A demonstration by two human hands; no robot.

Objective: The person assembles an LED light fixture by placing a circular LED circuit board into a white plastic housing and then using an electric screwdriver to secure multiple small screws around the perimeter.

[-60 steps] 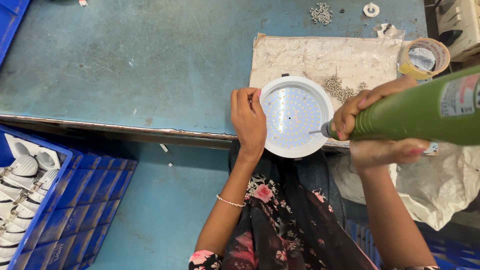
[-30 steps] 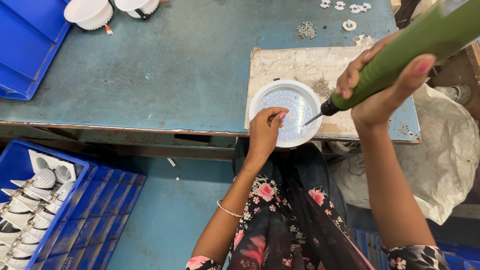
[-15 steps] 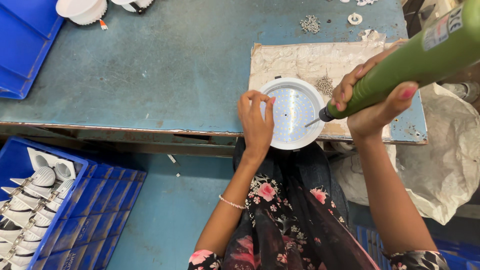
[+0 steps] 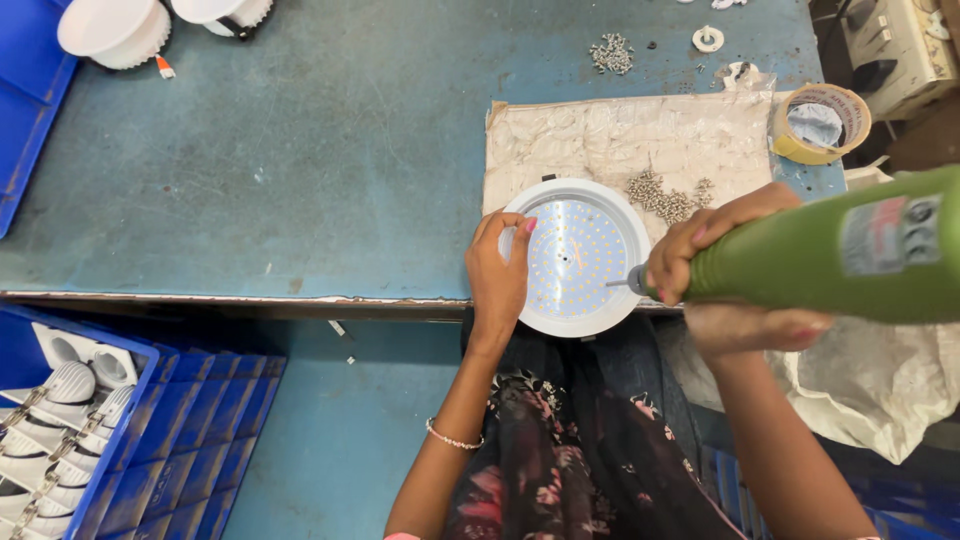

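A round white lamp housing (image 4: 577,257) with a dotted LED plate lies at the near edge of the blue-green table, on a pale worn mat (image 4: 630,140). My left hand (image 4: 497,277) rests on the lamp's left rim and holds it down. My right hand (image 4: 722,262) grips a green electric screwdriver (image 4: 830,255); its bit touches the right side of the LED plate. A small heap of screws (image 4: 662,195) lies on the mat just beyond the lamp.
A tape roll (image 4: 820,122) sits at the mat's far right corner. More screws (image 4: 612,53) and white lamp housings (image 4: 112,30) lie at the table's far side. A blue crate (image 4: 150,420) with white lamp parts stands low on the left. White cloth (image 4: 870,375) hangs at right.
The screwdriver has swung lower and its bit now touches the plate's right side. My left hand shifted slightly on the lamp's left rim. The view has moved closer.
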